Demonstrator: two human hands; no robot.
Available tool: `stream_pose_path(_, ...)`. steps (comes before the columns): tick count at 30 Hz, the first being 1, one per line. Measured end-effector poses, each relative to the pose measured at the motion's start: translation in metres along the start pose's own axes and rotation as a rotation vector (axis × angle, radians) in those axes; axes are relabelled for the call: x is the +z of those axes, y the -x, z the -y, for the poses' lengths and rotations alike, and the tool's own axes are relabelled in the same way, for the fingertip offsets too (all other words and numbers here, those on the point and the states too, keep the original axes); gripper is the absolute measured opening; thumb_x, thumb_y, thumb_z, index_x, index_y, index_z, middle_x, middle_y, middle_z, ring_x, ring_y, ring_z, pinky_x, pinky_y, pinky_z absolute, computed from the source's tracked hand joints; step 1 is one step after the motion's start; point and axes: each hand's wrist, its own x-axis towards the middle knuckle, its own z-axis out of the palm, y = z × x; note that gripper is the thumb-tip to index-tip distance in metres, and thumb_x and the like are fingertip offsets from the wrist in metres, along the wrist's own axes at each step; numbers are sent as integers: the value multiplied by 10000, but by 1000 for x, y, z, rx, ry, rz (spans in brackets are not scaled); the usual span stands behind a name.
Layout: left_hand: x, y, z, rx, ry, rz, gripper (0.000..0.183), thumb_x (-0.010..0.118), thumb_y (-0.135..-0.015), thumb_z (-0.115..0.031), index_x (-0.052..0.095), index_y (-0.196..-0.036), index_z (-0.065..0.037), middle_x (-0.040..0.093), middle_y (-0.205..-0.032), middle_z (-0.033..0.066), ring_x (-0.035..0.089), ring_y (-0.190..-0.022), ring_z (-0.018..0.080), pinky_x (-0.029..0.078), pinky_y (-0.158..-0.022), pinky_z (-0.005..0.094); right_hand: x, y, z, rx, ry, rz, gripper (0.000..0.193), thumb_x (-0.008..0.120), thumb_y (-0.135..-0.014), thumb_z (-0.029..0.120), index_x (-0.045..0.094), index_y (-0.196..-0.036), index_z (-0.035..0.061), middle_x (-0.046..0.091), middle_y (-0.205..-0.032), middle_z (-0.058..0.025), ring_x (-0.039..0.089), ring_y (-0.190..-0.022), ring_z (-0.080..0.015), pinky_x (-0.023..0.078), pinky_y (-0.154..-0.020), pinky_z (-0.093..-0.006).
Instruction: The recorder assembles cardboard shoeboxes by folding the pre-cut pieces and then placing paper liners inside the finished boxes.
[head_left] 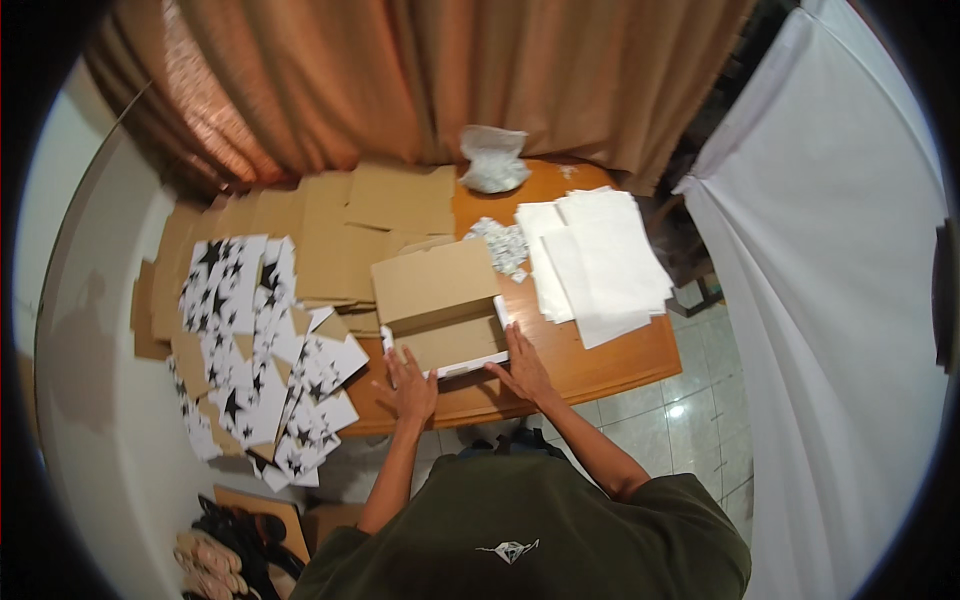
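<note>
In front of me at the table's near edge is a cardboard box (445,310), brown inside with white outer edges. Its lid stands raised at the far side, and no contents show inside. My left hand (411,388) lies against the box's near left corner, fingers spread. At the near right corner, my right hand (524,366) touches the box wall with its fingers stretched out and the thumb apart. Neither hand is wrapped round anything.
Flat brown cardboard pieces (325,235) and star-printed white cardboard (235,350) pile up on the left. White paper sheets (600,265) lie right of the box, beside small white pieces (503,245). A clear plastic bag (495,160) stands behind on the wooden table (610,365). Shoes (215,560) sit lower left.
</note>
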Motion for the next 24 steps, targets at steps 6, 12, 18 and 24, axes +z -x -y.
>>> stream_pose_path(6,-17,-3,-46,258,406,-210,723,551,-1022,-349,219,-1579,-32,140,-1638,264,139,-1521,435,173,-1206,593,-47,11,-13,190,-168,-41,911,591,-967,524,194,-1557,-46,232,-1561,-368,343,-1391,-514,334,-1152,-515)
stream_pose_path(12,-19,-28,-152,491,602,-83,652,585,-1010,-334,343,-1501,20,335,-1535,285,350,-1423,437,300,-1180,461,-96,22,-89,341,-186,-169,887,608,-966,504,222,-1552,-38,237,-1568,-361,282,-1441,-499,267,-1188,-512)
stream_pose_path(18,31,-59,-238,542,622,31,657,641,-976,-305,374,-1464,44,449,-1429,290,481,-1310,435,387,-1117,459,-139,16,-170,452,-234,-193,841,577,-982,512,261,-1547,-24,238,-1587,-326,249,-1475,-457,249,-1204,-493)
stream_pose_path(24,102,-107,-287,319,618,48,724,671,-955,-354,364,-1482,36,461,-1426,300,582,-1213,423,509,-980,472,-170,-15,-242,440,-270,-121,789,593,-984,475,315,-1520,-33,278,-1574,-315,275,-1465,-443,270,-1198,-486)
